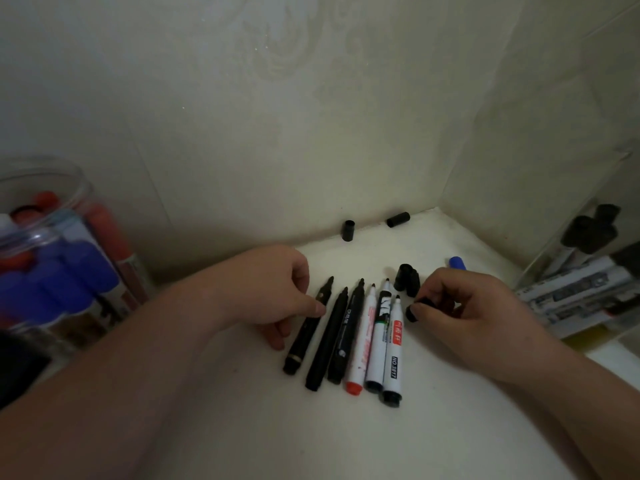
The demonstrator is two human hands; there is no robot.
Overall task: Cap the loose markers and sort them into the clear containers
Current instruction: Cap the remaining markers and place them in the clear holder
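Note:
Several uncapped markers lie side by side on the white surface, tips pointing away: three black ones, led by the leftmost black marker [306, 327], and three white-bodied ones ending with the rightmost white marker [393, 355]. My left hand [277, 289] rests beside the leftmost black marker, its thumb and fingers touching the barrel. My right hand [460, 313] pinches a black cap [415, 310] just right of the row. Two more black caps [407, 277] stand behind it, and a blue cap [457, 263] peeks out past my right fingers.
A round clear container [52, 258] with blue and red markers stands at the left. A clear box [581, 282] with black-capped white markers sits at the right. Two black caps [348, 230] [398, 219] lie against the back wall in the corner.

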